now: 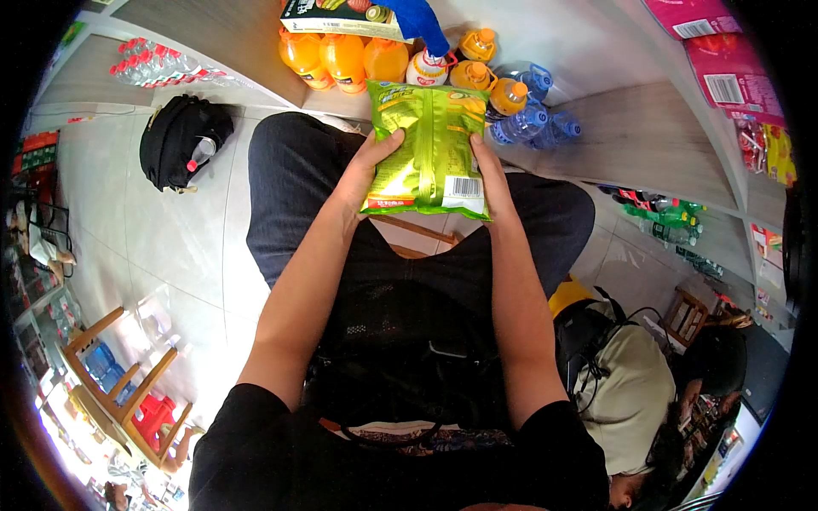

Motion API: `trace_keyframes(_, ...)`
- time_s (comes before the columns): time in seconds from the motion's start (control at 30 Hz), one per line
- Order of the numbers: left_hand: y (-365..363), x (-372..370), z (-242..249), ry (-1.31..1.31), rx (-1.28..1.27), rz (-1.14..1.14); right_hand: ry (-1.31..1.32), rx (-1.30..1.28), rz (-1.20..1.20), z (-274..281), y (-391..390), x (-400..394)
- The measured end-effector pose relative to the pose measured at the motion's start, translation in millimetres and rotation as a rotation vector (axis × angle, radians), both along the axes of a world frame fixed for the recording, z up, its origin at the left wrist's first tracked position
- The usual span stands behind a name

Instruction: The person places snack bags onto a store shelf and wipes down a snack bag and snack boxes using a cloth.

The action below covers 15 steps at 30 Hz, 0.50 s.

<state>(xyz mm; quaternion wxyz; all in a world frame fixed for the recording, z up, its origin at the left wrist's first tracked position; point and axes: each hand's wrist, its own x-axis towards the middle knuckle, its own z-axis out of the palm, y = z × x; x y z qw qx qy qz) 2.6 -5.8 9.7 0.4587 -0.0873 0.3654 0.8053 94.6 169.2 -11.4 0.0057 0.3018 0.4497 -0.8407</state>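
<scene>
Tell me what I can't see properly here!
In the head view:
Green bag: front, facing away; small print, too tiny.
Left hand, right hand: fingers except thumbs, behind the bag.
Box above the orange bottles: far part, cut off by the top edge.

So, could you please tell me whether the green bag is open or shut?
Apparently shut: the bag looks plump, with no tear or opening visible.

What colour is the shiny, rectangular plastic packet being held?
The packet is mostly bright green, best in the head view.
</scene>
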Motion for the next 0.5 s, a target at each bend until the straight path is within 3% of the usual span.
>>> trace_keyframes(0.17,0.2,1.1,0.6,0.014,-0.022,-0.012,0.065,0.119,-0.007,5.8,8.7,1.6)
trace_keyframes(0.33,1.2,6.8,5.2,0.088,-0.044,-0.144,-0.06,0.117,-0.152,26.3,1.6,0.8)
trace_keyframes(0.5,6.2,6.6,-0.7,0.248,-0.118,-0.097,0.04,0.243,-0.036,22.0,3.9,0.0)
